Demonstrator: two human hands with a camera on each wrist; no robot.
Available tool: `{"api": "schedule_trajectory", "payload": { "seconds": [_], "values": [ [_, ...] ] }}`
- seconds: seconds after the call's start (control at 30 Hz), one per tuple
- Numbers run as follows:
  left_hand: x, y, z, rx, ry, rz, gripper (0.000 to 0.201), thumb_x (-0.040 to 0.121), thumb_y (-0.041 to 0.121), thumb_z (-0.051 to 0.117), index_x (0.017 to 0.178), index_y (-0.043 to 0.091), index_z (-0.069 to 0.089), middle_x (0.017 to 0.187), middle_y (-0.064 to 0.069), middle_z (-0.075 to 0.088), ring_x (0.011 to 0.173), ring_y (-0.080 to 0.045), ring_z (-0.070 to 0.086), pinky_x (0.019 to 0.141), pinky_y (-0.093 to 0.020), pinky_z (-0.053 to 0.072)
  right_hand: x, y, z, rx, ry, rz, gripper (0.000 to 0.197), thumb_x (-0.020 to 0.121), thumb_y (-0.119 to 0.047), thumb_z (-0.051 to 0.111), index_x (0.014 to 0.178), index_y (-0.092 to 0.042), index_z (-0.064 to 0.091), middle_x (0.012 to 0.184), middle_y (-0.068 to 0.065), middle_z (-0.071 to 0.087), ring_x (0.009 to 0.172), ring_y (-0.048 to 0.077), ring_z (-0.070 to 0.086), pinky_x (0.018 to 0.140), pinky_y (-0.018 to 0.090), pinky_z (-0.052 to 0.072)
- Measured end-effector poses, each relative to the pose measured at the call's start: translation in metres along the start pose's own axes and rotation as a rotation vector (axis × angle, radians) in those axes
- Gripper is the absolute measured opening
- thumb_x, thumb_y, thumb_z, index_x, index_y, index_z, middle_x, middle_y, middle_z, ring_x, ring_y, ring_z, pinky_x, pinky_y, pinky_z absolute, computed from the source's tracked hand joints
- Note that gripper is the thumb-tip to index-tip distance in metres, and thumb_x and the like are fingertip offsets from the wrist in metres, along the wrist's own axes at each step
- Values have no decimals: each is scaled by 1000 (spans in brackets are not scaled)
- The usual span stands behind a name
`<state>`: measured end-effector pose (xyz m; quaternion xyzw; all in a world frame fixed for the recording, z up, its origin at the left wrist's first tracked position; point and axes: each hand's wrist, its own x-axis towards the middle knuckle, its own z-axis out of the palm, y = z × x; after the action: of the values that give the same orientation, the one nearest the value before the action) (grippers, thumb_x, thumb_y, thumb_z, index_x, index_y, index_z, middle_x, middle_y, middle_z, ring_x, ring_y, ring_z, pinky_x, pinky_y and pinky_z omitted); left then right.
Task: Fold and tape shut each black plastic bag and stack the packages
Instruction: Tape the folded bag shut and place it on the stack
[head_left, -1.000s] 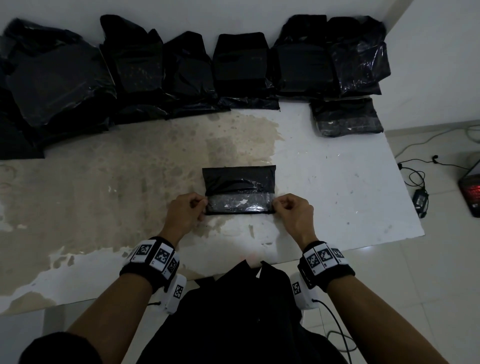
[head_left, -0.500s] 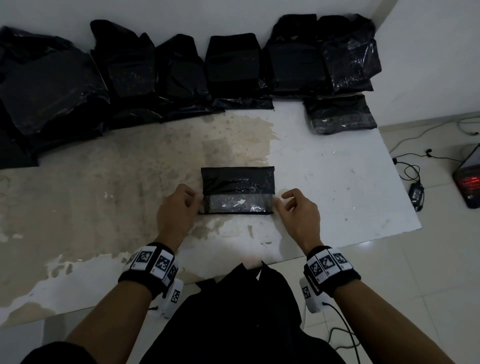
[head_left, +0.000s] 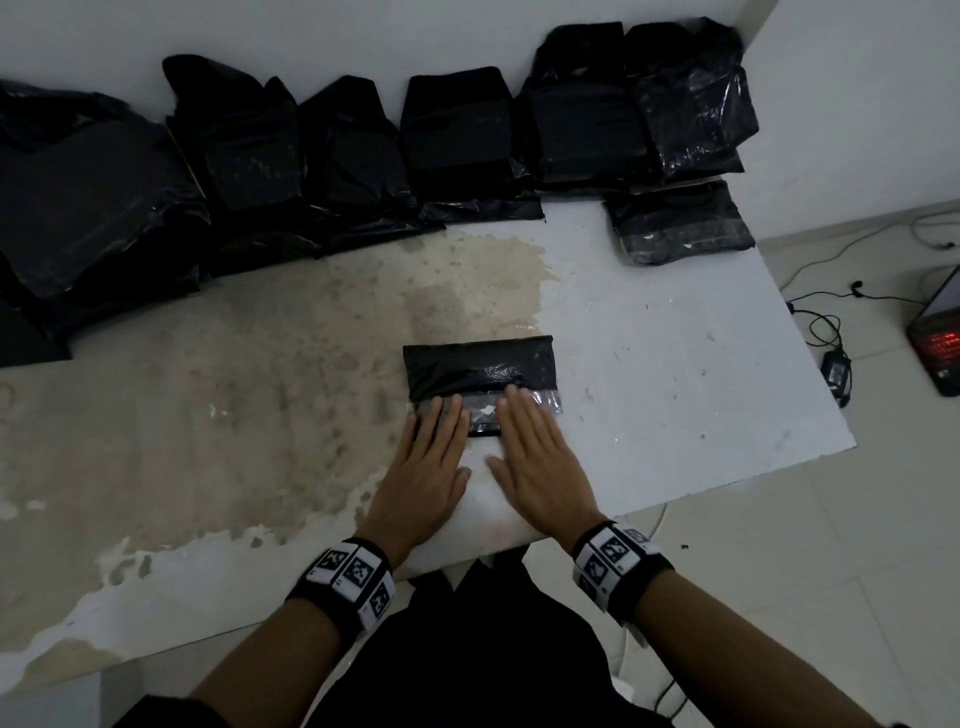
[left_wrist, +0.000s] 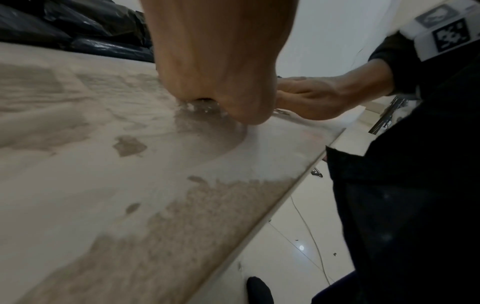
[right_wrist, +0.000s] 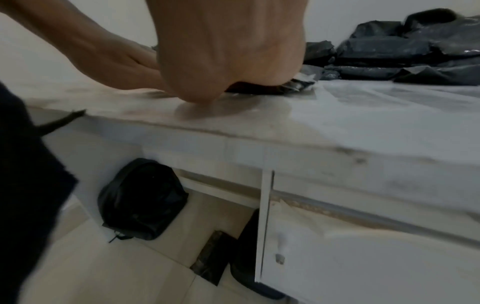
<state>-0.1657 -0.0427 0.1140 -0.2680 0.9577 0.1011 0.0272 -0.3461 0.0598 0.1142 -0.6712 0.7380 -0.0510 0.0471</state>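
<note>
A folded black plastic bag (head_left: 480, 366) lies flat near the front middle of the white table (head_left: 675, 374). A clear tape strip (head_left: 483, 413) runs along its near edge. My left hand (head_left: 431, 452) lies flat, fingers straight, pressing the left part of the strip. My right hand (head_left: 535, 447) lies flat beside it and presses the right part. In the right wrist view the bag (right_wrist: 298, 84) shows under the palm (right_wrist: 228, 51). The left wrist view shows mostly the left palm (left_wrist: 218, 61) on the table, with the right hand (left_wrist: 319, 96) beyond it.
Several black bags (head_left: 363, 150) lean in a row along the back wall. One taped package (head_left: 680, 226) lies flat at the back right. The table's right edge drops to a tiled floor with cables (head_left: 826, 332) and a glowing device (head_left: 940, 348). A dark bag (right_wrist: 141, 198) sits under the table.
Both hands let go of the tape's ends at the bag's sides, moved inward over the bag and now lie flat on the tape strip.
</note>
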Motion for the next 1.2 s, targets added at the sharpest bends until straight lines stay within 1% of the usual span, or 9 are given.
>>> {"api": "schedule_trajectory", "payload": {
  "seconds": [0.2,0.3,0.4,0.53,0.67,0.77,0.83,1.0,1.2],
  "values": [
    [0,-1,0,-32,-21,-5,69,104,43,28,158,1,15,167,-18,9,155,-35,5,120,-54,18,-21,12,-11,-10,110,192,63,108,-41,32,153,3,35,162,20,31,152,32,27,122,51,24],
    [-1,-1,-1,-48,-52,-6,69,105,44,26,158,1,15,167,-17,7,155,-34,4,121,-53,16,-17,10,-19,47,193,295,53,105,-36,36,144,-3,52,141,12,58,127,32,53,110,48,36],
    [-1,0,-1,-61,-65,-10,68,105,43,25,158,1,15,167,-17,6,155,-34,4,121,-52,14,-6,7,-26,142,246,412,46,103,-35,39,133,-10,63,119,4,69,104,28,56,93,40,38],
    [-2,0,-3,-97,-65,-18,67,106,43,23,158,2,12,168,-16,4,155,-33,2,122,-52,12,6,2,-31,500,250,526,40,102,-30,48,134,-10,62,111,7,70,97,29,59,82,32,37],
    [-4,-1,-4,-155,-45,-24,67,107,43,21,159,3,8,168,-14,0,156,-30,-1,123,-50,9,17,3,-42,974,268,737,34,99,-17,65,133,-11,64,112,0,66,98,10,64,85,10,45],
    [-5,-2,-4,-193,-50,-33,68,106,45,19,159,5,6,169,-11,-3,156,-27,-4,123,-50,8,23,3,-50,1216,206,859,17,98,-18,66,113,-18,74,100,-7,75,88,1,68,80,17,52],
    [-5,-2,-5,-206,-58,-43,69,106,48,17,159,6,6,169,-10,-4,156,-26,-6,123,-50,9,26,-1,-60,1355,176,889,13,100,-15,63,97,-21,75,89,-8,75,76,-5,67,68,12,50],
    [-4,-2,-8,-213,-59,-59,70,106,51,14,159,6,5,169,-10,-4,156,-27,-5,122,-51,11,29,-3,-67,1454,118,876,18,102,-13,58,94,-13,74,79,-8,74,65,-4,66,55,8,45],
    [1,1,-26,-275,39,-106,70,106,51,16,159,7,5,169,-9,-5,156,-23,-8,125,-45,4,30,5,-61,1638,63,955,18,103,-15,56,96,-13,72,87,-1,74,79,13,66,71,25,55]
  ]
}}
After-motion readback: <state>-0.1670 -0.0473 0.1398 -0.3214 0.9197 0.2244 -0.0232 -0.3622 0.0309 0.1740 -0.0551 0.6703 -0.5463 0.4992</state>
